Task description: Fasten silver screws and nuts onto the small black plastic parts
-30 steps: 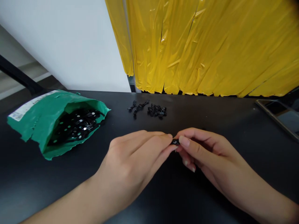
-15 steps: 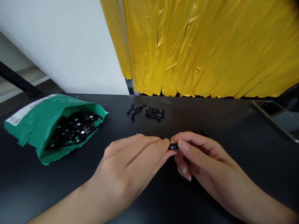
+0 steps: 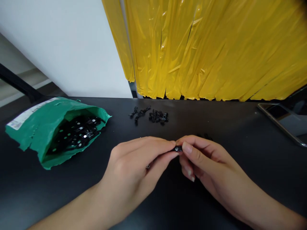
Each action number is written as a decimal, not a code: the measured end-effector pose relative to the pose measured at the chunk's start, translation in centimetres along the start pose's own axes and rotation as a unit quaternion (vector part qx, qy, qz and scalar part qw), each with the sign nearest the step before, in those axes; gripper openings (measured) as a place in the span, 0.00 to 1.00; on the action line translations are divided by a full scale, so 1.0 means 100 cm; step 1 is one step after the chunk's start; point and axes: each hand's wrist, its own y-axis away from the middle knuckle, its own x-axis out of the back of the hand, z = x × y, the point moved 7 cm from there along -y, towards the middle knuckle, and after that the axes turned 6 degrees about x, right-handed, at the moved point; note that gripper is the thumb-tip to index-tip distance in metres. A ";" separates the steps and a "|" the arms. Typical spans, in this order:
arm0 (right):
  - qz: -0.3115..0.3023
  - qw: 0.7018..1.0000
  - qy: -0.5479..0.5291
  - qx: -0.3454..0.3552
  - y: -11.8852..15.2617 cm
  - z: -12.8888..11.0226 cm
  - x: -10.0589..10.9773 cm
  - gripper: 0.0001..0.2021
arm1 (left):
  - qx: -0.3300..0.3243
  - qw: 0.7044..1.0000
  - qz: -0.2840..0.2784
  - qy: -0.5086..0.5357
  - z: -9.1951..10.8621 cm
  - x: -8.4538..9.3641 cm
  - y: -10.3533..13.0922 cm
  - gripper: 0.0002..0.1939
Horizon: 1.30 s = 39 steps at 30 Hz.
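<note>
At the center of the frame, just below the middle, the left hand (image 3: pixel 134 169) and the right hand (image 3: pixel 216 163) meet on a small black piece (image 3: pixel 177 149). Its left end is pinched in the left fingertips, its right end between the right thumb (image 3: pixel 187 147) and forefinger — neither hand is letting go. The other right fingers curl loosely beneath. A small dark item (image 3: pixel 147 166) shows in the gap under the left fingers; how it is held I cannot tell.

The step in hand looks like close fingertip work on the piece, with both ends supported above the black tabletop (image 3: pixel 79 198). Whether it is one part or two joined is too small to tell. Any shift of grip calls for light, even pressure and one hand steadying while the other moves — a piece this small could slip out.

Above the hands, near the middle of the frame, lie a heap of small black parts (image 3: pixel 158 116) and, just left of it, a few loose black parts (image 3: pixel 142 112). More dark parts (image 3: pixel 208 137) are partly hidden behind the right hand. At the left, an open green bag (image 3: pixel 48 121) holds many black pieces (image 3: pixel 81 129), some with pale round spots.
</note>
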 end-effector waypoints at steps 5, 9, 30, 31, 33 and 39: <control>0.005 1.000 0.004 0.008 -0.003 0.002 0.003 0.16 | 0.128 0.988 -0.050 0.071 -0.014 -0.009 -0.003 0.08; 0.009 1.000 -0.008 0.012 -0.003 0.002 0.005 0.16 | 0.214 0.969 -0.070 0.103 -0.024 -0.012 -0.003 0.07; 0.017 0.998 0.054 0.025 -0.006 0.002 0.012 0.13 | 0.351 0.908 -0.152 0.170 -0.039 -0.032 0.013 0.10; 0.017 0.998 0.054 0.024 -0.006 0.003 0.012 0.13 | 0.350 0.910 -0.144 0.170 -0.039 -0.032 0.013 0.09; 0.020 0.998 0.055 0.020 -0.007 0.004 0.012 0.14 | 0.349 0.913 -0.128 0.166 -0.038 -0.030 0.013 0.08; 0.029 0.996 0.086 0.008 -0.007 0.004 0.014 0.16 | 0.322 0.933 -0.105 0.124 -0.034 -0.026 0.011 0.06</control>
